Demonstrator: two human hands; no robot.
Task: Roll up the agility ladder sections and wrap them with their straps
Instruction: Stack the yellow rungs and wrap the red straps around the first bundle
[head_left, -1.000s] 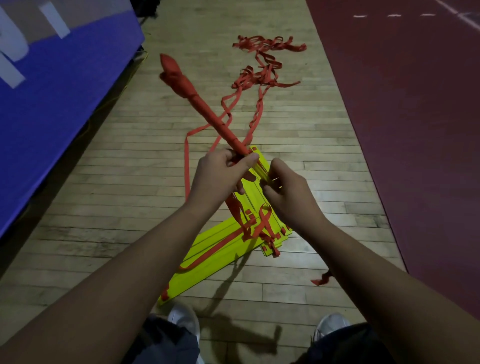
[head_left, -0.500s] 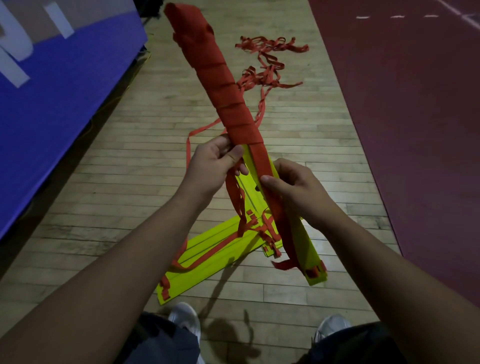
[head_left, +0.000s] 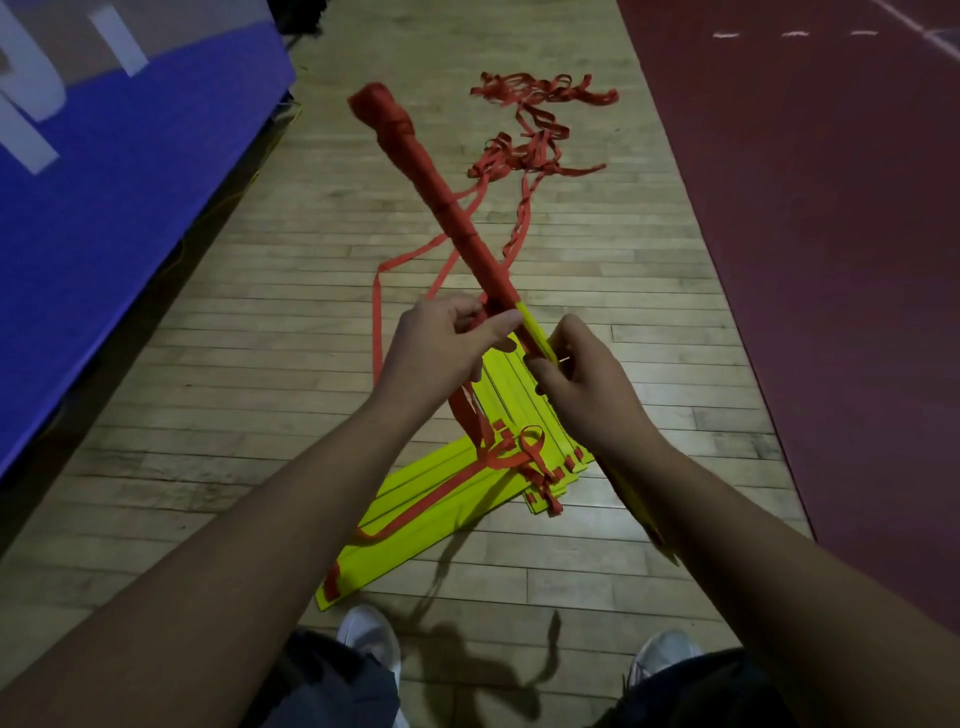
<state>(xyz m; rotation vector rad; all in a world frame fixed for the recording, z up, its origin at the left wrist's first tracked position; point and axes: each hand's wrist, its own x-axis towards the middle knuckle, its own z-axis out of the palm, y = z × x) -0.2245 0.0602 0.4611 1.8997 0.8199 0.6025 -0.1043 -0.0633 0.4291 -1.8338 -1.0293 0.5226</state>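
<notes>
Padding (head_left: 104, 208) in blue stands well left of the yellow rung pile (head_left: 441, 499), which lies fanned on the wooden floor (head_left: 260, 364). Above the pile's left half, the left hand (head_left: 436, 353) has its fingers curled round the wrapped bundle (head_left: 457, 223) just where the red winding ends, with the thumb laid along it. The bundle slants up and away from the pile, red for most of its length and bare yellow at the near end. Above the pile's right half, the right hand (head_left: 587, 384) is clamped round that bare yellow part. A strap (head_left: 376, 322) drops in a loop beside the pile's far left corner and runs off to a strap tangle (head_left: 524, 156) well beyond the pile. Red court surface (head_left: 831, 260) lies to the right of it.

Likely trouble: if the left thumb eases off, the last turns could slacken and slide along the bundle. The tangle beyond the pile may snag as strap is drawn in and jerk the winding loose. Loops lying on the pile could also catch.

No bag, box or other container shows anywhere near the pile.
</notes>
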